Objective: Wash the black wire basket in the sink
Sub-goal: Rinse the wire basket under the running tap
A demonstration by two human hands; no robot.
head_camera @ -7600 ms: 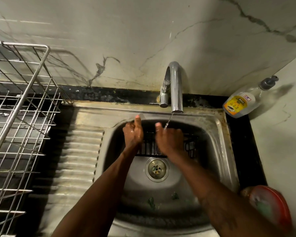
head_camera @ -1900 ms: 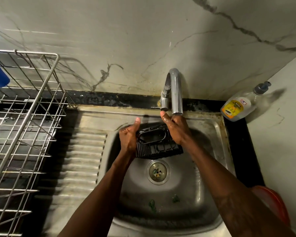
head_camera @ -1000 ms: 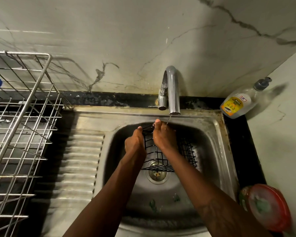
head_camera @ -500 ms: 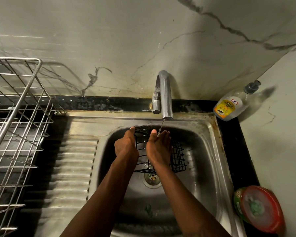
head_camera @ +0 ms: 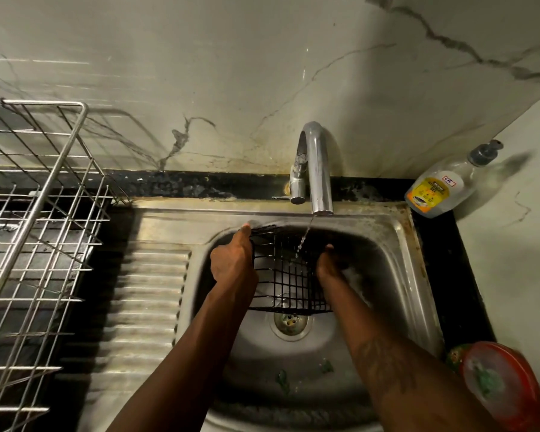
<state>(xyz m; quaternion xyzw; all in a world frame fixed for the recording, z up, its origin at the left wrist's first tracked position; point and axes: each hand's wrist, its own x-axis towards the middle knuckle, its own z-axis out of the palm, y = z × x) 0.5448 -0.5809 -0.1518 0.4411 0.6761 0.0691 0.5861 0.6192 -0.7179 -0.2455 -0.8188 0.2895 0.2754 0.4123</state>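
The black wire basket (head_camera: 286, 275) is held tilted inside the steel sink (head_camera: 396, 260), under a thin stream of water from the chrome tap (head_camera: 315, 169). My left hand (head_camera: 233, 260) grips the basket's left edge, thumb up along the rim. My right hand (head_camera: 328, 265) is at the basket's right side with its fingers down in the shadow behind the wires; its grasp is hidden. The drain (head_camera: 290, 321) shows just below the basket.
A steel dish rack (head_camera: 35, 232) stands on the left beside the ribbed drainboard (head_camera: 144, 300). A soap pump bottle (head_camera: 443, 185) leans in the back right corner. A red-lidded container (head_camera: 502, 381) sits at the sink's right front. Green scraps (head_camera: 282, 380) lie in the basin.
My right hand has moved from the basket's middle to its right side, and my hands are wider apart. The basket has turned so its wire grid faces up under the stream.
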